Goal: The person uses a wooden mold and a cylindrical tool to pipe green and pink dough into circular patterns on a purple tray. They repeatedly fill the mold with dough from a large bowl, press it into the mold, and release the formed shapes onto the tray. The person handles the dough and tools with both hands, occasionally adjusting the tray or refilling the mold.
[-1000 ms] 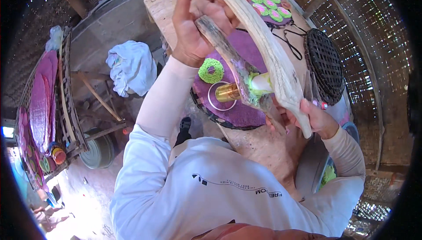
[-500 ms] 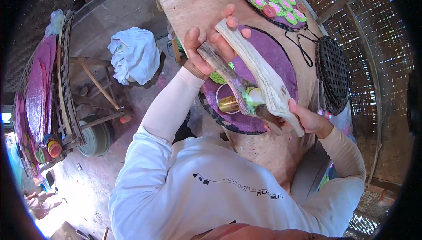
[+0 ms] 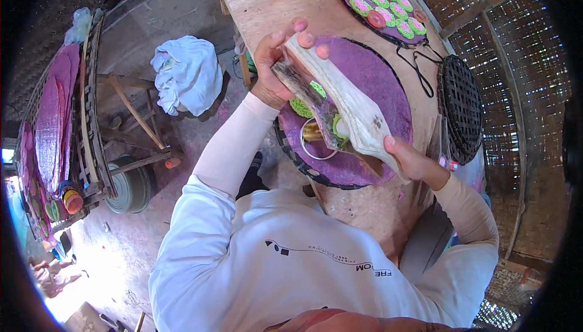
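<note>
A hand press made of two pale, weathered wooden arms is held at a slant over a round purple-covered tray. My left hand wraps around the far ends of both arms. At the near right end, my right hand grips the joined part. Between the arms a white plunger shows, with bright green dough around it. Below the lower arm is a brass-coloured cylinder, partly hidden, within a pale ring. A green lacy round lies on the tray at its left side.
At the table's far end, another purple tray bears several green-and-pink rounds and coloured discs. Dark woven trays lean at the right. A white cloth bundle is to the left, beside a rack of purple sheets.
The two wooden arms have come closer together, and less of the white plunger shows between them. My right hand has shifted slightly left with the press.
</note>
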Demonstrator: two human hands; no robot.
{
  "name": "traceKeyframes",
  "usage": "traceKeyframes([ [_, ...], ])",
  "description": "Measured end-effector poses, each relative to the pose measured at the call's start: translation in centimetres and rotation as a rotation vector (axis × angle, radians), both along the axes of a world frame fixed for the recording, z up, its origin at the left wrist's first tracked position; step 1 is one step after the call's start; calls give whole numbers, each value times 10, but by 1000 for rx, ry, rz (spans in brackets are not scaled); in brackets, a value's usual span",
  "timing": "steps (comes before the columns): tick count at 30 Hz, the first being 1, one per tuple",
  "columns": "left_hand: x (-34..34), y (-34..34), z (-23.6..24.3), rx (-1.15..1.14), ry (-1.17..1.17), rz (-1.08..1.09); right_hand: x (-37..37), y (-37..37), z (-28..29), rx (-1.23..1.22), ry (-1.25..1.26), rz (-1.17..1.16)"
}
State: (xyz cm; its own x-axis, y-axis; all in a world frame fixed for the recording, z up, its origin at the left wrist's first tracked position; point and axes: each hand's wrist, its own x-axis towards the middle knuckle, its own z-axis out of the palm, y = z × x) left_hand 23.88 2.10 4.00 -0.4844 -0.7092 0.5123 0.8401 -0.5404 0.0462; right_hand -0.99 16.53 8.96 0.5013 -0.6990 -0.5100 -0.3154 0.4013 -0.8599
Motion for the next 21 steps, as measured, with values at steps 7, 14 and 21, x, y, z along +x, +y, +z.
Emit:
traceKeyframes([
  [7,2,10,-3,103,-38,32,13,8,12,24,69,-42],
  [14,-18,18,-28,120,-80,92,2,13,32,24,214,-19],
  [21,-30,-1,-24,129,-66,51,7,2,57,-53,473,-33],
])
